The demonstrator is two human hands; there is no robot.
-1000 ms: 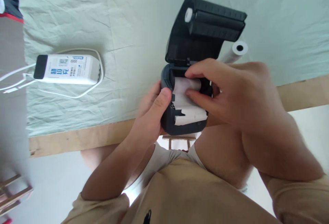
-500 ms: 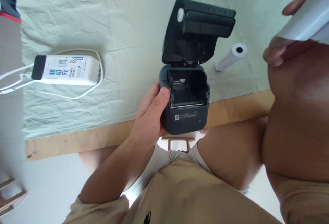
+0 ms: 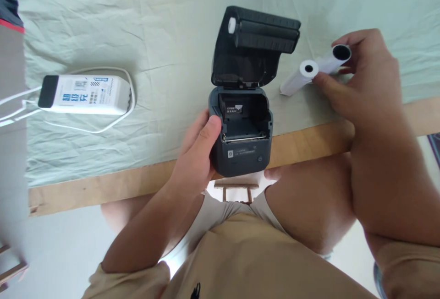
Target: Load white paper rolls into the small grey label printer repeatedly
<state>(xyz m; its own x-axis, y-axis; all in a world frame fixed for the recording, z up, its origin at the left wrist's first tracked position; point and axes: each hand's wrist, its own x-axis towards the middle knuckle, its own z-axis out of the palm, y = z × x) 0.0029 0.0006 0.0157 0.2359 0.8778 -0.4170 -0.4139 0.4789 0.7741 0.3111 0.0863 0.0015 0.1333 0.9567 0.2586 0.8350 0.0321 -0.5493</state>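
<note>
Currently in view: head
Left hand (image 3: 194,161): holding printer (image 3: 240,158), lid (image 3: 239,64) up
Right hand (image 3: 366,79): curled round wide roll (image 3: 329,63); firmness, can't tell
Slim roll (image 3: 295,80): just left of wide roll, axes roughly parallel; right hand nearer
Printer: left of both

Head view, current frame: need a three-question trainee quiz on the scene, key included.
1. True or false: the lid of the thermal printer is closed.
2. The left grip holds the printer by its:
a) top edge
b) left side
c) right side
3. Fill in: the outer white roll, at the right grip, shows a ____ hole than the inner white roll, which is nearer the printer.

Key:
1. False; it stands open.
2. b
3. wider
</note>
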